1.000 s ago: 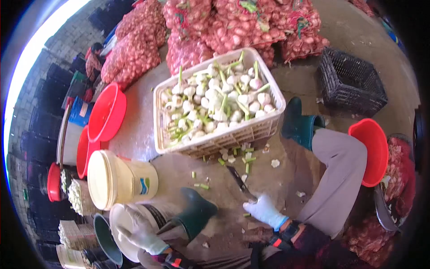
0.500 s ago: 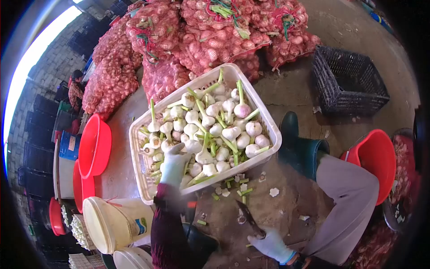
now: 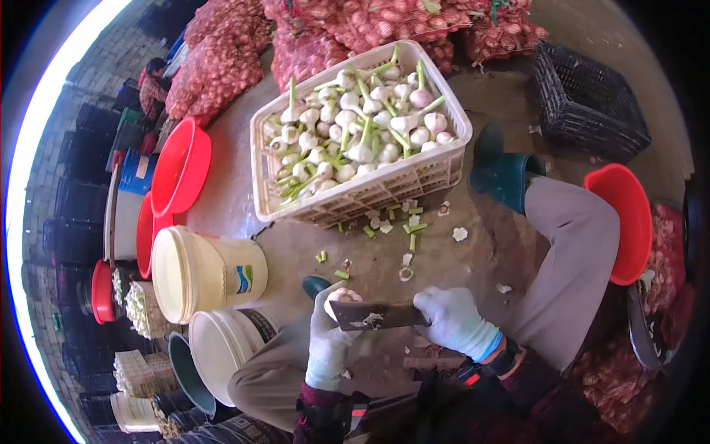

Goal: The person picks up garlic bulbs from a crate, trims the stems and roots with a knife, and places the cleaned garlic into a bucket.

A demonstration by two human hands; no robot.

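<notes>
Left grip [image 3: 328, 342] now holding garlic [image 3: 342, 296], knife [image 3: 388, 316] raised

Left-edge glare; dark, fisheye-curved corners.

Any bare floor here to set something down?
Bare: floor between the big red basin and white crate; between that crate and the black crate, beyond the boot. Crowded: buckets at left; in front of white crate, stem scraps, then the knife.

Garlic bulbs [image 3: 361, 153] lie in a crate [image 3: 399, 185] — buckets [image 3: 214, 270] nearer left, another crate [image 3: 584, 135] to the right, sacks [image 3: 303, 58] behind.
</notes>
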